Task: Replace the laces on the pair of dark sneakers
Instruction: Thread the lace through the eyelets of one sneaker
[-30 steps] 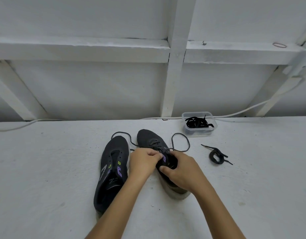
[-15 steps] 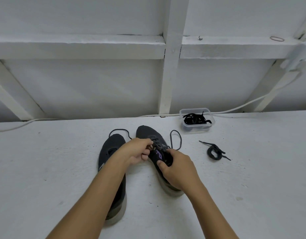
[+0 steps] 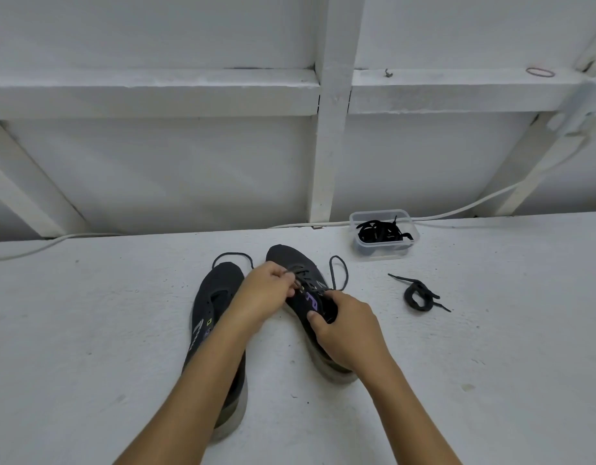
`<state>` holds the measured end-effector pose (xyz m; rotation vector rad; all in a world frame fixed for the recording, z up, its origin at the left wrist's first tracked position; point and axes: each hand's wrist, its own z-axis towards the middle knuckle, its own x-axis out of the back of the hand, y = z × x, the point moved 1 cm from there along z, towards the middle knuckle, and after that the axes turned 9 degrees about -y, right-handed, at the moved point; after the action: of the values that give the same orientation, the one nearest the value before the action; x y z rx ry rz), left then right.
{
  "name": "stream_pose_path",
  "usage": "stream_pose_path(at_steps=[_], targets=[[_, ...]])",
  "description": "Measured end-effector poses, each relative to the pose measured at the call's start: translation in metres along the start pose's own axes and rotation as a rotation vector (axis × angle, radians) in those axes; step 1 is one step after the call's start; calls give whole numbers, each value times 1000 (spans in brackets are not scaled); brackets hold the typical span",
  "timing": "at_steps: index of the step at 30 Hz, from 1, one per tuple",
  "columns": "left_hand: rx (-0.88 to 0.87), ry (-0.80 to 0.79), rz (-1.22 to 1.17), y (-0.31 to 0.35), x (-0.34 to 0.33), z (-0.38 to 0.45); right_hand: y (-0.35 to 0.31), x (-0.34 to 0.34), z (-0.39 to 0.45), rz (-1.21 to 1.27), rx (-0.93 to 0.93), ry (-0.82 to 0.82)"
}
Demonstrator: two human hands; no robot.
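Sneakers, dark, paired on white floor: left sneaker (image 3: 212, 317) beside right sneaker (image 3: 310, 297). My right hand (image 3: 345, 330) grips that shoe; my left hand (image 3: 268, 292) pinches its lace (image 3: 338, 271). Beyond: coiled spare lace (image 3: 419, 293), then tub (image 3: 382, 234) of laces.

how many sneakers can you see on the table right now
2. The left sneaker lies under the left forearm, unlaced. The right sneaker sits beside it, both hands working on its lace. None seem hidden.

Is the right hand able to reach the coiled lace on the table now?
Probably yes, once freed: the right hand now grips the right sneaker, and the coiled lace lies in the open to its right, with only bare table between.
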<state>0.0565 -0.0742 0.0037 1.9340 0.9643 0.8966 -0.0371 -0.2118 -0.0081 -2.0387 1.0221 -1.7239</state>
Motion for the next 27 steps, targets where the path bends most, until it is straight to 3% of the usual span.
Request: stream_pose_path(at_steps=[3,4,7,10,13,15,17,20,22,25,27], targets=[[136,-47,-363,5,14,4,0,-1,0,17,-1,0],[134,-19,-301,6,19,4,1,-1,0,24,1,0],[40,127,245,6,29,1,2,-1,-1,28,10,9],[-28,182,423,4,20,-13,0,0,0,20,14,21],[-321,331,668,-3,-5,-24,0,-1,0,7,18,27],[-387,257,717,-5,-16,-26,1,-1,-1,11,23,25],[-313,176,770,-6,-20,-23,1,-1,-1,21,24,25],[-271,182,897,-4,-18,-18,1,-1,-2,29,21,19],[-267,267,844,0,-8,-18,2,0,-2,38,22,14],[-235,564,616,2,25,-22,2,-1,-2,54,10,-2],[-273,625,650,0,36,-25,1,-1,-2,47,8,-5]])
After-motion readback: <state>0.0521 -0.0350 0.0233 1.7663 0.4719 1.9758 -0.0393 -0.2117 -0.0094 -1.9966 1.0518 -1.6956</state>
